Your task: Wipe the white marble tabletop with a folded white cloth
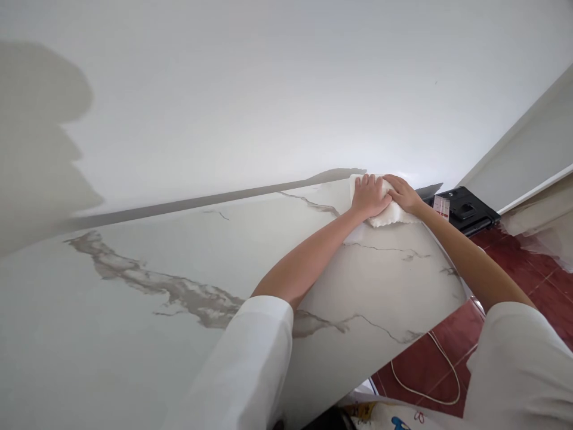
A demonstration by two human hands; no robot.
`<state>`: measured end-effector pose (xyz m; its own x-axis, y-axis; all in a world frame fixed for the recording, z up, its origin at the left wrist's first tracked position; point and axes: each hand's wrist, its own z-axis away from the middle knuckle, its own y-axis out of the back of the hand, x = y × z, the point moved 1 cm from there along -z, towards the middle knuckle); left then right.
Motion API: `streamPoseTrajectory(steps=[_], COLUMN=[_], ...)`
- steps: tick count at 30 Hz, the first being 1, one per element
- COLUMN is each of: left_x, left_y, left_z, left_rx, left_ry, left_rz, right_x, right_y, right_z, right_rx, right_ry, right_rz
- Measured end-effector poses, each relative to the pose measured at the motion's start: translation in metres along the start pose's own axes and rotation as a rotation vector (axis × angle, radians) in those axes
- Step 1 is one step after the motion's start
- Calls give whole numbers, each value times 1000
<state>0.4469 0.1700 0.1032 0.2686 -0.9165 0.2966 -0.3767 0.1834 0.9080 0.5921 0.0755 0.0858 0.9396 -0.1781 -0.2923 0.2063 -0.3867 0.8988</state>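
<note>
A white cloth (394, 216) with a scalloped edge lies bunched at the far right corner of a white marble-patterned tabletop (380, 280). My left hand (369, 197) presses down on it, fingers bent over its far side. Close beside it, my right hand (405, 194) grips the cloth's right part, its fingertips partly hidden by folds. The two hands nearly touch, and both arms are stretched forward across the table.
A white wall (268, 89) runs along the table's far edge. Beyond the right end sits a black case (470, 209) on red floor tiles (544, 286). A pale cable (457, 388) loops on the floor near the front edge. Sheer fabric hangs at right.
</note>
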Motion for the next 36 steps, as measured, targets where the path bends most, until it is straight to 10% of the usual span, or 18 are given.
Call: streamPoseTrajectory(steps=[19,36], left_x=[-12,87], left_y=[-10,-13], left_z=[-34,57], left_rx=[18,-35], left_ry=[26,-105], left_rz=[-5,-37], right_x=[10,-3], right_y=[2,37], right_z=[-27,118], right_rx=[-51,-23], right_ry=[-122,-99], right_rz=[3,69])
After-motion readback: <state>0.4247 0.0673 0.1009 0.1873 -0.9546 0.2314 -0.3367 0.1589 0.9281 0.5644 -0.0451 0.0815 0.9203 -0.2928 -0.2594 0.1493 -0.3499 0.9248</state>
